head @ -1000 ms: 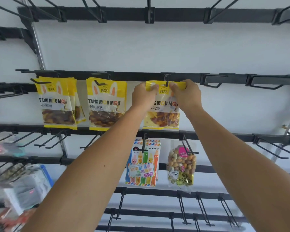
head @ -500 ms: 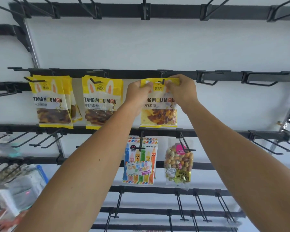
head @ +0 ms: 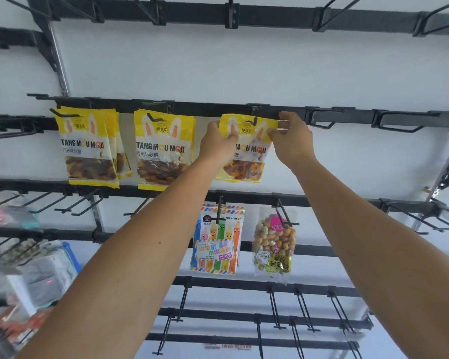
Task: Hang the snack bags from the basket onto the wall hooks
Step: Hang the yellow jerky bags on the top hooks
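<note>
Hands reached up together to one yellow snack bag (head: 246, 149) at the middle rail (head: 218, 108) of a black wall rack. The left hand (head: 218, 143) gripped the bag's upper left part, fingers curled over its front and thumb side toward the camera. The right hand (head: 292, 141) pinched the bag's upper right corner between thumb and fingers, its upper finger close under the rail. The bag hung flat against the white wall (head: 244, 63), its punched hole over a short black hook (head: 254, 120) that showed in front of the bag's top edge. Whether the bag's weight rested on the hook or on the hands could not be told.

To the left on the same rail hung two more clusters of the same yellow bags: the far-left cluster (head: 88, 149) with several bags fanned behind one another, and the next cluster (head: 163, 151) just beside the left forearm. On the rail below hung a striped bag with coloured pencil figures (head: 218, 239) and, just right of it, a clear bag of mixed nuts (head: 274, 244), each on its own hook. Bare hooks stood out along the top rail (head: 244, 16), to the right of the held bag, and along the lower rails. At the lower left edge lay blurred packages (head: 31, 268), too indistinct to name. No basket could be made out.
</note>
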Tool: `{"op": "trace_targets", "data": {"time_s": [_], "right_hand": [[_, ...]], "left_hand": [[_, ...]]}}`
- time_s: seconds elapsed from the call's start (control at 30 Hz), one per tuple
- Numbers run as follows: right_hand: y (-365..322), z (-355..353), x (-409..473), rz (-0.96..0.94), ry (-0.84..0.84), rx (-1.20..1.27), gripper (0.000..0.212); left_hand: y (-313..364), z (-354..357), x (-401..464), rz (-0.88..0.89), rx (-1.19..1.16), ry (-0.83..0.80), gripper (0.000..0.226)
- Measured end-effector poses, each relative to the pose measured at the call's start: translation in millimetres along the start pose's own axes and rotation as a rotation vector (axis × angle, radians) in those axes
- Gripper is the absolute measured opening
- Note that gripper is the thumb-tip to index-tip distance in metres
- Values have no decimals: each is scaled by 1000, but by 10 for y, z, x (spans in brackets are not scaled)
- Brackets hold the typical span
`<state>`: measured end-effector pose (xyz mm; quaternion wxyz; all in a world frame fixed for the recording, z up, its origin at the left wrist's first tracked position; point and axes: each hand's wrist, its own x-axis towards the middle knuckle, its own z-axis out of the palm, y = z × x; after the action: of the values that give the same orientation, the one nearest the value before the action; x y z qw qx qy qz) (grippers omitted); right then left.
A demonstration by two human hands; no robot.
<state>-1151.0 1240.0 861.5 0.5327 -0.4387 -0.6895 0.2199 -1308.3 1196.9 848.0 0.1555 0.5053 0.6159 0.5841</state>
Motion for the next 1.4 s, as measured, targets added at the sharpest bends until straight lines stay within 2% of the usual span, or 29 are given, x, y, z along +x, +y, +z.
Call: {"op": "trace_targets", "data": {"time_s": [0.13, 0.27, 0.57, 0.8, 1.1, 1.4], "right_hand": [[58, -65, -179, -85, -14, -127, 47], [113, -66, -458, -195, -50, -300, 46], [-103, 143, -1480, -374, -163, -658, 40], [-620, 624, -2433, -346, -226, -785, 47], [-850, 1610, -3431, -299, -418, -760, 47], [42, 2659, -4125, -209, -762, -717, 48]], "left_hand": [[-36, 12, -182, 70, 141, 11, 64], [-140, 7, -423, 200, 346, 66, 73], [-374, -639, -1248, 375, 743, -50, 50], [-656, -1685, -1901, 431, 914, -133, 46], [-1543, -2794, -2462, 300, 990, -201, 46], [-3140, -3010, -3043, -76, 1029, -401, 40]]}}
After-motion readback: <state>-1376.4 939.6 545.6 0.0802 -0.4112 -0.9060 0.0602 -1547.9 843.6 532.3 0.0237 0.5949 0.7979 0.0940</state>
